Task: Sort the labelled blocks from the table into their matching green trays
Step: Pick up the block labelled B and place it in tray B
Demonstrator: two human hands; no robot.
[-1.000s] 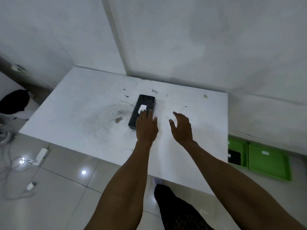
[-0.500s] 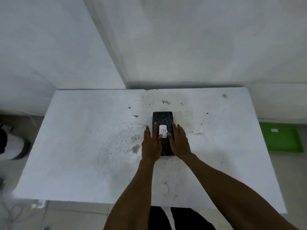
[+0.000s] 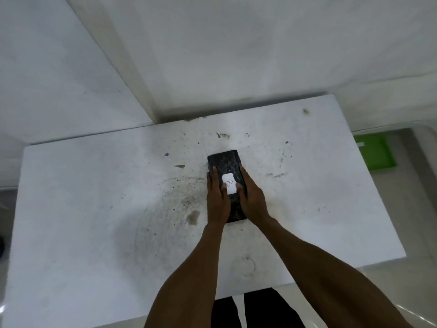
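Observation:
A long black block [image 3: 225, 163] lies on the white table [image 3: 94, 209], a little right of centre. It carries a white label [image 3: 229, 184] marked B. My left hand [image 3: 216, 200] clasps its left side and my right hand [image 3: 251, 197] its right side, thumbs on top near the label. The block's near end is partly hidden between my palms. One green tray [image 3: 376, 153] lies on the floor beyond the table's right edge, partly hidden by the table, with a small white tag at its far corner.
The table is smudged with dark marks and stands against a white wall corner. Pale tiled floor shows on the right and at the front. My dark trousers are visible below the table's near edge.
My hands came from hovering near the block to closing on both its sides. The view swung round and squared up to the table; the second green tray went out of sight.

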